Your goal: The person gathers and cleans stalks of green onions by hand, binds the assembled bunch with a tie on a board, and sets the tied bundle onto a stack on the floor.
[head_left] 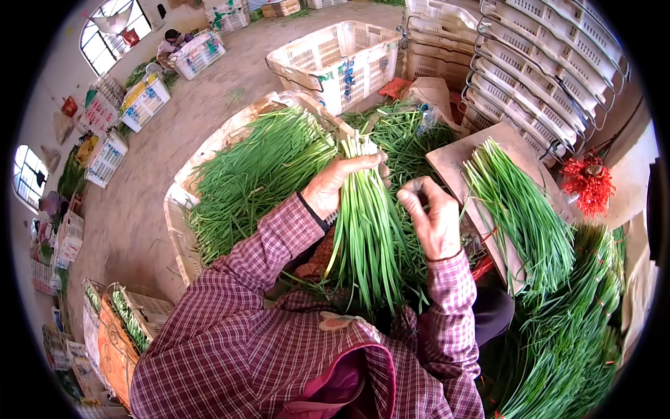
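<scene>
My left hand (pixel 333 183) is wrapped round a bunch of garlic chives (pixel 366 223) near its pale stem ends, which point away from me. The green leaves hang down toward my lap. Just right of the bunch, my right hand (pixel 434 216) is apart from it, with thumb and fingertips drawn together; whatever they hold, if anything, is too small to make out. A large heap of chives (pixel 258 167) lies in a crate (pixel 183 199) to the left. On a board (pixel 453 164) at the right rests another bunch of chives (pixel 520 209).
Loose greens (pixel 405 143) lie behind my hands. An open white crate (pixel 335 59) stands beyond, near tall stacked crates (pixel 544 70). Red ties (pixel 588 183) hang at the right, above piled, tied bundles (pixel 558 356). Another person (pixel 172 45) sits far back by a crate.
</scene>
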### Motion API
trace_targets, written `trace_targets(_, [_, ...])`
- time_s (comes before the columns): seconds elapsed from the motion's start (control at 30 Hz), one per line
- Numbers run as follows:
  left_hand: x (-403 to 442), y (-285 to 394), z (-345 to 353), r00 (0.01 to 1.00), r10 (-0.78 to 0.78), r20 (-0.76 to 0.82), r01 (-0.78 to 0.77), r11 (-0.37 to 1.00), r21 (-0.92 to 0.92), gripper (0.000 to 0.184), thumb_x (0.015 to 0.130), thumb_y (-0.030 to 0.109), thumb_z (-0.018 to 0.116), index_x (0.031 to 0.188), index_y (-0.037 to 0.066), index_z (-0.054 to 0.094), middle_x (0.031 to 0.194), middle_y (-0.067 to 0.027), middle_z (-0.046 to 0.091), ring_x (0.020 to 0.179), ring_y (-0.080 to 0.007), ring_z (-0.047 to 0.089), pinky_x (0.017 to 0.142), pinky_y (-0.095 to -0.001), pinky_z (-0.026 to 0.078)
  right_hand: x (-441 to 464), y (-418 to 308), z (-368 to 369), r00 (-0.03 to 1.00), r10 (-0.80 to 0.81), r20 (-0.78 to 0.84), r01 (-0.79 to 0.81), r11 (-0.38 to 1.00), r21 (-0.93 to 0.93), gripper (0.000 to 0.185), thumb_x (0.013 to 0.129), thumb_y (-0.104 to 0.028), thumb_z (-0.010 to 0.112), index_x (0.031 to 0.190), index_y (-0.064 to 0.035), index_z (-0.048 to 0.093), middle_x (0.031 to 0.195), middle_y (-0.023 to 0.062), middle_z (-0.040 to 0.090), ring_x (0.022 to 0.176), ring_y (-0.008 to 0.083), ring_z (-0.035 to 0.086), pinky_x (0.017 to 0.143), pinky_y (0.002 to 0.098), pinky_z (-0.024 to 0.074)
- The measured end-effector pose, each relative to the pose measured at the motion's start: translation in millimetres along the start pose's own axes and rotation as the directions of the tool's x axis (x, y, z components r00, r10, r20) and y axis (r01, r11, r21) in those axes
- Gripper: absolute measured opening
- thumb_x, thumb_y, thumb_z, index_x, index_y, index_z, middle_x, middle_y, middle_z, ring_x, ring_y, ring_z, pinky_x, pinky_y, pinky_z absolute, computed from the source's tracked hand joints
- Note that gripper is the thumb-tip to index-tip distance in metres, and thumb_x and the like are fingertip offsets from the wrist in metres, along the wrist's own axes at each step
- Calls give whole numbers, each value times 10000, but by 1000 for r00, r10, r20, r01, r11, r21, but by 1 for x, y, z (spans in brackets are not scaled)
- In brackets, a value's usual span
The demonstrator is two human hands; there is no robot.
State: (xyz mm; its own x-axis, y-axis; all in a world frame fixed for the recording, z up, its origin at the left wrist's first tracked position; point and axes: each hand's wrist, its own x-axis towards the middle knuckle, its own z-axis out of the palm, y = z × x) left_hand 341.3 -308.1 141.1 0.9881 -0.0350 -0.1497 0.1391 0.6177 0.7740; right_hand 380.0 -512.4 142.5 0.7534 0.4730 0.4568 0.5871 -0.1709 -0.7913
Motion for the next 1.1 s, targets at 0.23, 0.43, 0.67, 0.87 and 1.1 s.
trace_targets(0.23, [2,-5,4,1000,12,-3,-12,997,70,283,883,153,626,1127,14,585,998,-80,657,872,-172,651,785,-307,546,5,-20,21,998,-34,-52,25,986,-164,119,785,-154,673,848,-54,656,785,95,665,642,253,661,600,340,526])
trace_targets(0.43, [0,-8,7,994,105,18,-106,994,42,296,886,174,637,1136,24,587,995,-59,660,870,-164,655,792,-320,549,22,-14,20,987,-56,-152,44,996,-76,160,811,-172,638,768,-21,608,678,152,622,605,292,626,578,367,492])
trace_targets(0.67, [5,-7,16,995,94,-43,-93,995,29,232,844,114,692,1050,24,636,937,-20,649,848,-110,618,737,-243,514,34,-2,30,972,-138,-189,109,982,-156,152,821,-157,645,837,-9,612,725,167,637,642,308,639,611,375,505])
trace_targets(0.87, [19,0,12,980,187,-66,-186,982,17,217,821,56,649,1029,30,595,896,-52,642,797,-156,633,738,-278,533,28,-4,27,958,-113,-265,136,988,68,107,837,-63,629,910,13,609,778,151,667,672,259,666,619,354,515])
trace_targets(1.1, [35,10,26,940,324,-103,-304,937,175,253,792,44,675,1021,31,567,809,-52,605,694,-170,628,640,-297,552,-8,-32,30,1000,-18,-11,15,962,-272,274,814,-329,699,799,-61,648,601,85,649,482,194,629,490,309,516])
